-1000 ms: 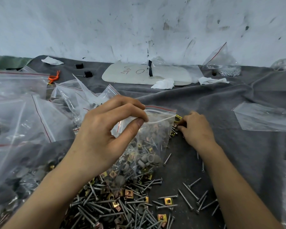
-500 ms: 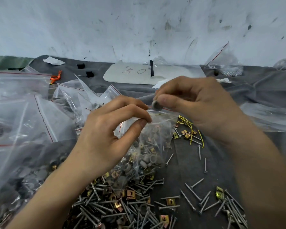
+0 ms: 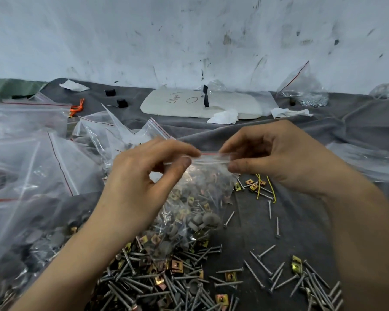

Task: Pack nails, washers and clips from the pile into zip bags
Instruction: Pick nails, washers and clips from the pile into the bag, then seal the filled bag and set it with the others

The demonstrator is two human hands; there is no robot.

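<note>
Right hand (image 3: 285, 160) has come over to bag (image 3: 195, 198) top; it & left hand (image 3: 139, 182) both pinch zip (image 3: 213, 157) in fingers, one per end, zip running L–R, bag over pile (image 3: 166, 277).

Clutter by the wall (image 3: 189, 37)
A scribbled white pad (image 3: 177, 106) lies with a crumpled tissue (image 3: 225, 116) touching it; black blocks (image 3: 110, 92) and orange ties (image 3: 76, 107) sit to its left.

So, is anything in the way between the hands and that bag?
Nothing visible. The left hand and right hand both pinch the red-lined top of the clear plastic zip bag, one at each end.
</note>
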